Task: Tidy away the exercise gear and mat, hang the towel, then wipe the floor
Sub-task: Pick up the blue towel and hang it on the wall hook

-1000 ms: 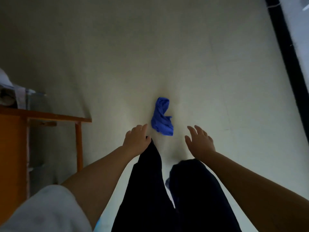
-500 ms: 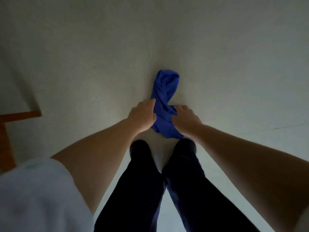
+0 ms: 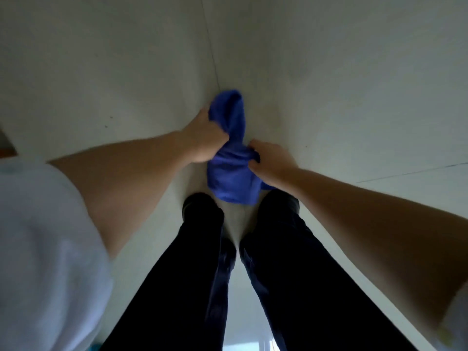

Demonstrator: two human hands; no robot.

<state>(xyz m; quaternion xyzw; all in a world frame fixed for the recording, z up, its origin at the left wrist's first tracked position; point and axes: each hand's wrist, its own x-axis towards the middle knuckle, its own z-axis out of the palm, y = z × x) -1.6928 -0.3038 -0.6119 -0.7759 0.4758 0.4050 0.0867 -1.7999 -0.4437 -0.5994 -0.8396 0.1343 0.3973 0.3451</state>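
A crumpled blue cloth lies on the pale floor just ahead of my two dark shoes. My left hand grips the cloth's upper left part, fingers curled into the fabric. On the right side of the bundle, my right hand pinches the cloth with thumb and fingers. The cloth's far end sticks out past my left hand. I am bent far down over it, both arms stretched forward.
My legs in dark trousers fill the lower middle of the view. A sliver of an orange wooden piece shows at the left edge. Thin floor seams run up the middle and off to the right.
Both hands reached down to the cloth and now grip it. The view has tilted further down and closer; the orange furniture has almost left the frame.
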